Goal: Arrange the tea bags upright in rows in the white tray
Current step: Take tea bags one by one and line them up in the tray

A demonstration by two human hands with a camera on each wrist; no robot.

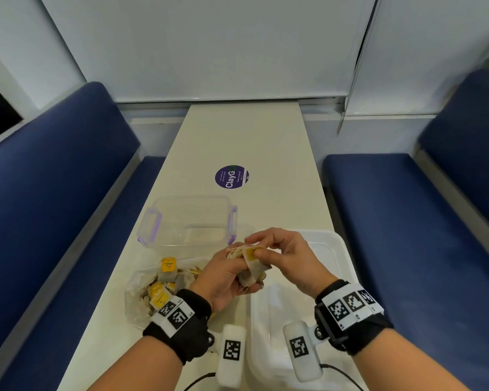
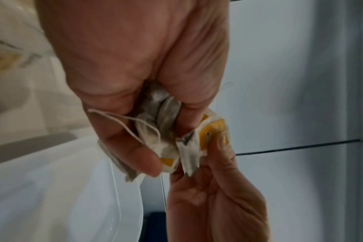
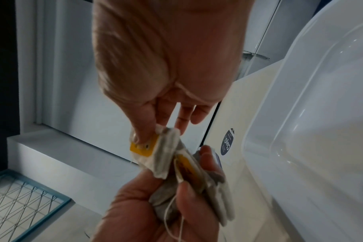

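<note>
Progress entry: from where I watch, the white tray (image 1: 338, 249) at lower right of the head view shows no tea bags standing in it, so I judge the rows not yet begun and nearly all the work left. My left hand (image 1: 223, 280) clenches a bunch of tea bags (image 1: 251, 273) at centre frame, above the tray's left edge, while my right hand (image 1: 291, 258) pinches the yellow tag (image 3: 142, 146) of one bag to pull it free. Stock: small grey-white paper sachets, crumpled, white strings tangled; more lie loose in the clear plastic bag (image 1: 141, 306) at lower left.
</note>
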